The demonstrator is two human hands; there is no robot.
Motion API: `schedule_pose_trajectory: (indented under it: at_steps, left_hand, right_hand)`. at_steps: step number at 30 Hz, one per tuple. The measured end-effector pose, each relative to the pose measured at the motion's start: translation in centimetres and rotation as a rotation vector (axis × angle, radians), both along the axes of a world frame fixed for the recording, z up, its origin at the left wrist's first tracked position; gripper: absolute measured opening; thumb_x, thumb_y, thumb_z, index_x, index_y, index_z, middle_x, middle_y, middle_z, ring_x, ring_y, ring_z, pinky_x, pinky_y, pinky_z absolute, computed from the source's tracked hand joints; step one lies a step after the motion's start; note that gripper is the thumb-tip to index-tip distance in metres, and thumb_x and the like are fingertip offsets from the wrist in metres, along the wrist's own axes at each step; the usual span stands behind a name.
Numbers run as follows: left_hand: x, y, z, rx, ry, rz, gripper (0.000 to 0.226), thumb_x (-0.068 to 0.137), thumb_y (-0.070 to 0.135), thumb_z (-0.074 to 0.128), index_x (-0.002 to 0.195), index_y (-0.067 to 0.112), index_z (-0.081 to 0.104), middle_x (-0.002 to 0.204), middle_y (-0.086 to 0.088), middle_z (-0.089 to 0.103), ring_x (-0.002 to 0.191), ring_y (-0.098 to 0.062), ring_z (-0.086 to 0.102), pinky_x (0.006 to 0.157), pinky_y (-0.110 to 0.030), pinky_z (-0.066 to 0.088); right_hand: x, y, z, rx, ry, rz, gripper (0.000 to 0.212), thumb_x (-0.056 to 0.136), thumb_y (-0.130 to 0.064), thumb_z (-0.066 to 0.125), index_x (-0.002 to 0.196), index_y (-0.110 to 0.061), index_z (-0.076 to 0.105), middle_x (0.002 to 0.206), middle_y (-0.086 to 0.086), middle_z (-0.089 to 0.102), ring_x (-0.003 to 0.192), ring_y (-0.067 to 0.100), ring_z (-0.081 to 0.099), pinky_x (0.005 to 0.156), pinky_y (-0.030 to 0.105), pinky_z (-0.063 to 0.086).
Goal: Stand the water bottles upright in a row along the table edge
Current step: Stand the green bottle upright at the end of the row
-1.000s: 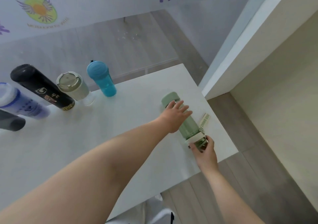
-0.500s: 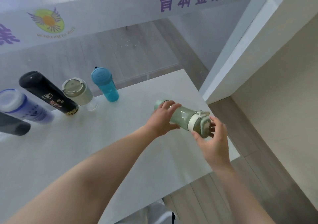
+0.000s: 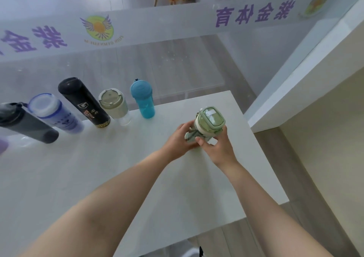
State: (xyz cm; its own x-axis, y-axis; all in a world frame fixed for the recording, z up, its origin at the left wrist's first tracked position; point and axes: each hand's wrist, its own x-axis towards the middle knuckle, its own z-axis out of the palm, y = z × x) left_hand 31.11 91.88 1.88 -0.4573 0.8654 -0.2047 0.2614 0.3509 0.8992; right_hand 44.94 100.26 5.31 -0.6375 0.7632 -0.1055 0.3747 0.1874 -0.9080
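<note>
Along the far edge of the table, the standing row is unchanged, ending at the blue bottle. The green bottle, held sideways half a second ago, is now turned upright, lid up, gripped by the left hand and right hand, fingers wrapped around its body.

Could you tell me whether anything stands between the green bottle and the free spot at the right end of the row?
Nothing visible: the table between the green bottle and the blue bottle is bare.
</note>
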Motion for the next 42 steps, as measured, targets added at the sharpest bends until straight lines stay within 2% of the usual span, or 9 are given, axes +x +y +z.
schedule_pose_trajectory:
  at_steps: [2, 3, 6, 8, 14, 19, 29, 34, 42]
  left_hand:
    - [-0.4, -0.1, 0.1, -0.018, -0.015, -0.004, 0.07, 0.075, 0.042, 0.074, 0.136, 0.041, 0.039, 0.13, 0.009, 0.049, 0.124, -0.01, 0.047, 0.102, -0.043, 0.047]
    - [-0.6, -0.3, 0.2, -0.035, -0.011, -0.011, 0.071, 0.077, 0.04, 0.074, 0.137, 0.04, 0.037, 0.132, 0.009, 0.05, 0.125, -0.01, 0.047, 0.103, -0.043, 0.046]
    - [-1.4, -1.0, 0.1, -0.128, 0.085, -0.047, 0.079, 0.081, 0.037, 0.074, 0.144, 0.035, 0.027, 0.144, 0.006, 0.042, 0.133, -0.014, 0.04, 0.108, -0.032, 0.036]
    - [-2.1, -2.0, -0.6, -0.233, 0.184, -0.053, 0.085, 0.081, 0.038, 0.074, 0.148, 0.031, 0.022, 0.153, 0.005, 0.032, 0.139, -0.016, 0.032, 0.109, -0.028, 0.028]
    - [-5.2, -7.5, -3.0, -0.622, 0.387, -0.028, 0.091, 0.079, 0.049, 0.071, 0.15, 0.028, 0.018, 0.162, -0.002, 0.01, 0.147, -0.026, 0.013, 0.117, -0.045, 0.024]
    - [-6.7, -13.2, -4.4, -0.855, 0.409, 0.006, 0.108, 0.072, 0.065, 0.067, 0.152, 0.032, 0.002, 0.162, 0.001, -0.009, 0.148, -0.025, -0.003, 0.115, -0.052, 0.021]
    - [-6.1, -17.2, -5.5, -0.92, 0.472, 0.064, 0.115, 0.07, 0.07, 0.064, 0.151, 0.035, -0.009, 0.161, 0.001, -0.018, 0.149, -0.024, -0.009, 0.115, -0.057, 0.018]
    - [-6.1, -17.1, -5.5, -0.92, 0.475, 0.062, 0.114, 0.072, 0.069, 0.064, 0.151, 0.034, -0.009, 0.161, 0.001, -0.019, 0.149, -0.025, -0.009, 0.115, -0.057, 0.017]
    - [-6.2, -17.2, -5.5, -0.909, 0.444, 0.064, 0.113, 0.073, 0.067, 0.064, 0.15, 0.036, -0.012, 0.16, 0.002, -0.022, 0.148, -0.025, -0.013, 0.115, -0.058, 0.012]
  right_hand:
    - [-1.3, 0.2, -0.2, -0.001, -0.02, 0.0, 0.07, 0.074, -0.035, 0.08, 0.133, -0.027, 0.042, 0.126, -0.017, 0.051, 0.114, 0.003, 0.052, 0.086, 0.009, 0.041]
    - [-1.7, 0.2, -0.3, -0.02, -0.034, -0.006, 0.071, 0.073, -0.036, 0.08, 0.131, -0.028, 0.041, 0.126, -0.015, 0.052, 0.114, 0.005, 0.052, 0.084, 0.009, 0.04]
    - [-2.4, 0.2, -0.7, -0.053, -0.07, -0.009, 0.072, 0.075, -0.037, 0.079, 0.131, -0.029, 0.035, 0.125, -0.014, 0.052, 0.114, 0.009, 0.05, 0.088, 0.021, 0.039]
    - [-2.9, 0.1, -0.8, -0.043, -0.08, -0.007, 0.072, 0.077, -0.037, 0.077, 0.133, -0.027, 0.034, 0.124, -0.016, 0.05, 0.112, 0.006, 0.047, 0.088, 0.023, 0.037]
    - [-5.0, 0.4, -1.1, -0.012, -0.081, -0.017, 0.069, 0.079, -0.038, 0.076, 0.133, -0.022, 0.035, 0.127, -0.012, 0.05, 0.109, 0.007, 0.046, 0.091, 0.025, 0.037]
    - [-8.4, 0.9, -1.0, 0.004, -0.051, 0.007, 0.07, 0.079, -0.035, 0.076, 0.134, -0.02, 0.035, 0.126, -0.012, 0.049, 0.109, 0.006, 0.046, 0.093, 0.026, 0.039]
    - [-15.8, 2.5, -1.5, 0.033, -0.008, 0.02, 0.069, 0.081, -0.033, 0.074, 0.134, -0.016, 0.035, 0.131, -0.001, 0.051, 0.117, 0.015, 0.05, 0.097, 0.029, 0.041]
    - [-18.3, 3.6, -1.1, 0.053, 0.019, 0.013, 0.069, 0.082, -0.03, 0.074, 0.136, -0.015, 0.033, 0.131, -0.001, 0.049, 0.115, 0.013, 0.048, 0.093, 0.019, 0.033]
    - [-19.5, 4.1, -1.1, 0.052, 0.009, 0.014, 0.075, 0.082, -0.034, 0.073, 0.14, -0.016, 0.028, 0.135, -0.002, 0.046, 0.113, 0.008, 0.043, 0.094, 0.02, 0.033]
